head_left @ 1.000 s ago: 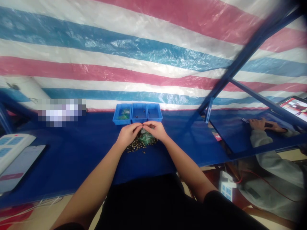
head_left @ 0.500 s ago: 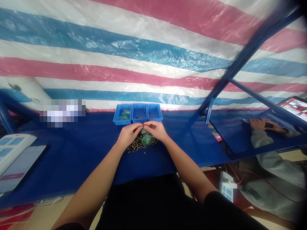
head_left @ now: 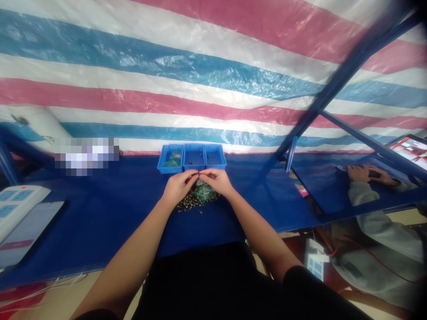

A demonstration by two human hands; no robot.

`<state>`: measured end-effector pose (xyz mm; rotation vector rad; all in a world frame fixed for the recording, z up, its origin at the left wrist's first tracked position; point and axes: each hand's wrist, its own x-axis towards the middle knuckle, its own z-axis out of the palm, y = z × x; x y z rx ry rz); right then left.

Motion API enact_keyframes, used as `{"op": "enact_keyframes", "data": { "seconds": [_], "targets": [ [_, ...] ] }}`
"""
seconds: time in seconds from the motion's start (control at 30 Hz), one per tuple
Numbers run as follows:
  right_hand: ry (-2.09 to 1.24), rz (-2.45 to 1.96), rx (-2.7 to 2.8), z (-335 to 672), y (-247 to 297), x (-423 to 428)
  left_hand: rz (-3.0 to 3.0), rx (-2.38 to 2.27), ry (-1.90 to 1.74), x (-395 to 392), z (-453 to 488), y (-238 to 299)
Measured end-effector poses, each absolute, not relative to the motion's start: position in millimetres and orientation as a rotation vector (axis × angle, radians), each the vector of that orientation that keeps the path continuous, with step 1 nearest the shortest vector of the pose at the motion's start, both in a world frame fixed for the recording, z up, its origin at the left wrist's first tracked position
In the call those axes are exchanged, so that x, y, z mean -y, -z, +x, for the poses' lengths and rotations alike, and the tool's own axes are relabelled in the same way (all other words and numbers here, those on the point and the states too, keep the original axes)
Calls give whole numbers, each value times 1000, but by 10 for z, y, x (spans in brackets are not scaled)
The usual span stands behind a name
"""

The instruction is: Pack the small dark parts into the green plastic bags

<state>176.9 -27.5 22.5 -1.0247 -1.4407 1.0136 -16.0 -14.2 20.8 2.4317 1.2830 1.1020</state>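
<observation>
My left hand (head_left: 178, 186) and my right hand (head_left: 218, 181) meet fingertip to fingertip, both closed in a pinch. Between the tips is a tiny dark thing, too small to name. Under the hands lies a heap of small brass-and-dark parts (head_left: 187, 202), like screws or pins, spread on the blue table. Crumpled clear-green plastic bags (head_left: 204, 191) rest on the heap, partly hidden by my fingers. Just beyond, three joined blue bins (head_left: 194, 168) stand in a row. Green packets (head_left: 173, 159) fill part of the left bin; a few dark bits sit in the other two.
At the left are a white power strip (head_left: 25, 200) and a phone or tablet (head_left: 31, 231). A blue metal frame (head_left: 300, 126) rises at the right. Beyond it, a co-worker's hands (head_left: 370, 174) rest near a screen (head_left: 412, 151). Striped sheeting (head_left: 200, 71) hangs behind the table.
My hands stay almost still over the heap, fingertips together, with only a very slight shift of the fingers. The bins and heap are unchanged.
</observation>
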Motion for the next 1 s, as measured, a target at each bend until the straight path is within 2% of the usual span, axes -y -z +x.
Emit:
{"op": "enact_keyframes", "data": {
  "seconds": [0.17,0.4,0.67,0.8,0.9,1.0],
  "targets": [
    [-1019,-1024,1423,1765,-207,260,2481,-1220,-1183,130,-162,-195],
    [-1032,-1023,1423,1761,-212,274,2479,-1263,-1037,150,-157,-226],
    [-1093,-1143,1250,1733,-111,74,2429,-1379,-1093,167,-170,-268],
    [-1177,-978,1236,1702,-75,-28,2426,-1401,-1110,157,-177,-254],
    [-1055,-1065,1407,1813,-101,-1,2409,-1399,-1106,149,-181,-242],
    [-764,-1215,1540,1983,-165,80,2394,-1398,-1097,148,-180,-241]
  ]
}}
